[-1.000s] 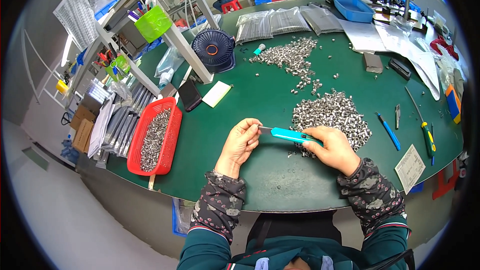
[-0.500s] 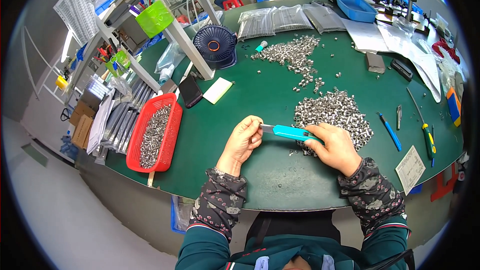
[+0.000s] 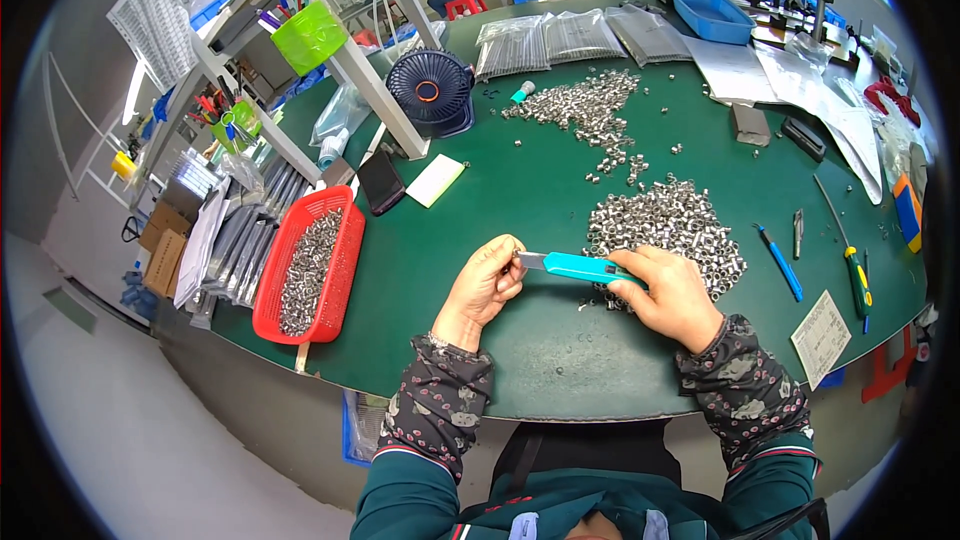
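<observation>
My right hand (image 3: 668, 292) is closed round a turquoise utility knife (image 3: 582, 267), its blade extended and directed left. The blade's tip meets the fingertips of my left hand (image 3: 485, 282). Those fingers pinch a small metal piece, mostly hidden, that looks like one of the short metal rings from the pile. Just beyond the knife spreads a dense pile of short metal rings (image 3: 665, 225), partly behind my right hand. Further back lies a looser scatter of the same rings (image 3: 590, 110).
At left, a red plastic basket (image 3: 350, 260) holds many rings. Nearby are a phone (image 3: 381, 183), a pale notepad (image 3: 436, 183) and a fan (image 3: 430, 90). On the right lie a blue pen-like tool (image 3: 780, 265), a screwdriver (image 3: 857, 280) and a paper slip (image 3: 821, 339). Bagged tubes (image 3: 580, 38) lie at the back.
The knife's blade end has dipped slightly at my left fingertips, and the left fingers have shifted a little. The piles and the basket stay as they were.
</observation>
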The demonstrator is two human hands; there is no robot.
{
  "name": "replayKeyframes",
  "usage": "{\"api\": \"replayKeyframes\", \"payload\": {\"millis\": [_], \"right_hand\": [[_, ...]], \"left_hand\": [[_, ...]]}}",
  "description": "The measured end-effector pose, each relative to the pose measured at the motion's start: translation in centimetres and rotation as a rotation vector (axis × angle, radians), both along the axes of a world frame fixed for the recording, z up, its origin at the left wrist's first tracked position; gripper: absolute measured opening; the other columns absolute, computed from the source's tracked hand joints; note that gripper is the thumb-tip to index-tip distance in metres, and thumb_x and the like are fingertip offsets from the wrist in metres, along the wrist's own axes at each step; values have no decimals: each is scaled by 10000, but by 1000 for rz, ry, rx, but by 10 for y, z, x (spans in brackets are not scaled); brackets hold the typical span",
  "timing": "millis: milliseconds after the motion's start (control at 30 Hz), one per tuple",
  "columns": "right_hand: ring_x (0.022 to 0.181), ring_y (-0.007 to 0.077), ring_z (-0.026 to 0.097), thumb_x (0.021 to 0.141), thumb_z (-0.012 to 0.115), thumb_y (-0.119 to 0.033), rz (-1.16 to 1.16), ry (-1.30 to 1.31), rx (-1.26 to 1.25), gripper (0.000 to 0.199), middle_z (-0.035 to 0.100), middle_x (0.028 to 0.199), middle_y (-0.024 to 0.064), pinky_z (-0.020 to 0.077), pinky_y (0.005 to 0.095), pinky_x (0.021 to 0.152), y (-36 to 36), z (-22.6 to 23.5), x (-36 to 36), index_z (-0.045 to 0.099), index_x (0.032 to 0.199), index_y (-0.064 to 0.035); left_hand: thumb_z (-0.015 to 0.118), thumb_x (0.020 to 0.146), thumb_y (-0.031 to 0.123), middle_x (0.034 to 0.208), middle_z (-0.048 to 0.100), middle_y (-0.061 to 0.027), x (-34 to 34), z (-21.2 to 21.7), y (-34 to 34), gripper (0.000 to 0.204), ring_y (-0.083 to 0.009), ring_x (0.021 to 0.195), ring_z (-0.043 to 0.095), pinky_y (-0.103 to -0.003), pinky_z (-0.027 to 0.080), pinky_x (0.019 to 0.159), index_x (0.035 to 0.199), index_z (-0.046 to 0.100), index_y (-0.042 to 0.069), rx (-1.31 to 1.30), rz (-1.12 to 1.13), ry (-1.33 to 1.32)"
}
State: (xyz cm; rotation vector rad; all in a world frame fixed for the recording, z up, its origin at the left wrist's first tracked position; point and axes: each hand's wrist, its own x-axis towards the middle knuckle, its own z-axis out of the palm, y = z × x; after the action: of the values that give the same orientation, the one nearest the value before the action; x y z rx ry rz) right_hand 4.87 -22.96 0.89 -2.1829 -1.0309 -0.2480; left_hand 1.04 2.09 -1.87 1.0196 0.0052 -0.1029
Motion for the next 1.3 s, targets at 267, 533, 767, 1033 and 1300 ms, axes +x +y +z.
{"api": "replayKeyframes", "payload": {"millis": [267, 533, 767, 1033, 1300], "right_hand": [[671, 275, 568, 770, 613, -230, 11, -27, -3, 260, 545, 725, 87, 446, 381, 574, 1, 0, -1, 597, 984, -83], [666, 268, 563, 753, 625, -222, 25, -79, -2, 268, 535, 720, 83, 443, 380, 555, 1, -1, 0, 594, 979, -83], [636, 250, 541, 698, 670, -174, 38, -221, 16, 301, 502, 692, 72, 430, 367, 540, 2, 3, 2, 584, 970, -80], [623, 236, 511, 661, 689, -142, 42, -430, 44, 341, 480, 689, 64, 405, 348, 540, 0, 8, 4, 575, 972, -63], [649, 234, 505, 658, 686, -131, -147, -365, -1, 359, 481, 707, 63, 413, 345, 567, 3, 5, 1, 567, 989, -56]], "left_hand": [[442, 932, 253, 575, 414, 4, -1, 3, 0, 292, -19, 410, 282, -155, 207, 348, 731, 484, 44, -44, -15, 66], [452, 912, 218, 529, 373, 10, -2, 1, 0, 297, -43, 385, 260, -171, 188, 325, 654, 446, 71, -125, -47, 168], [482, 892, 194, 492, 267, 51, -2, 0, 4, 286, -45, 385, 267, -182, 185, 315, 634, 425, 84, -183, -94, 246], [425, 903, 238, 458, 286, 29, -2, 1, 4, 387, -48, 376, 223, -182, 186, 314, 548, 325, 122, -162, -225, 224], [419, 903, 240, 501, 325, 11, -3, 5, 5, 354, -46, 394, 240, -169, 195, 321, 584, 353, 102, -193, -150, 98]]}}
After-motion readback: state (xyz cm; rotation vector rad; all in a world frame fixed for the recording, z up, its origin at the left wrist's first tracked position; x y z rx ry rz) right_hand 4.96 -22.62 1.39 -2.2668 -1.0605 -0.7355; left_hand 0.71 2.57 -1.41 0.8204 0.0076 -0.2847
